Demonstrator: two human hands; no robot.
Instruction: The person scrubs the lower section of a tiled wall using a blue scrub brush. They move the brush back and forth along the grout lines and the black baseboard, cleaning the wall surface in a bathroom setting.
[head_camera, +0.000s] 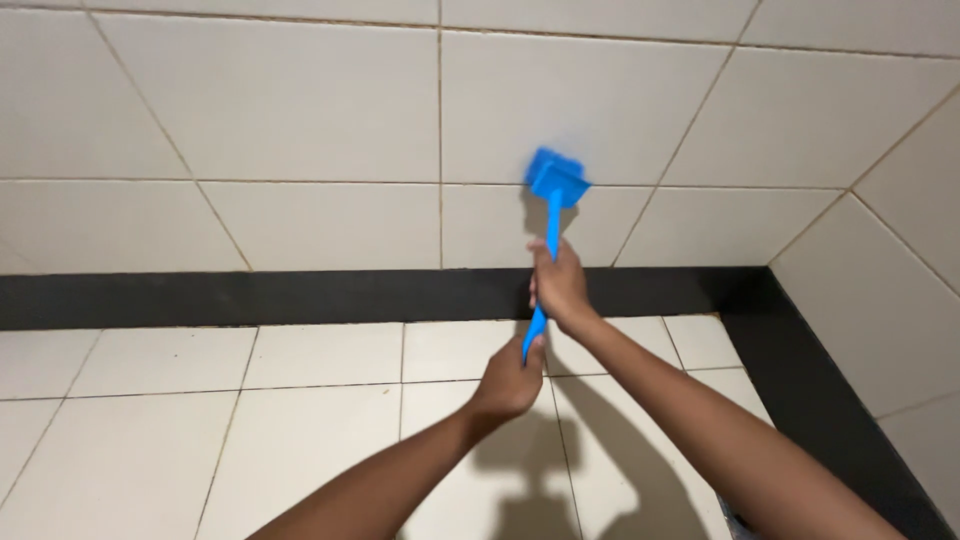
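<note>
Both hands, left hand (512, 378) low, right hand (560, 287) higher, fingers wrapped around blue brush (553, 195) handle; near-upright, head up against wall tiles (300, 120).

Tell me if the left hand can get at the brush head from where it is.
Probably not without shifting: the left hand grips the handle's low end, the right hand grips the handle between it and the brush head on the wall.
</note>
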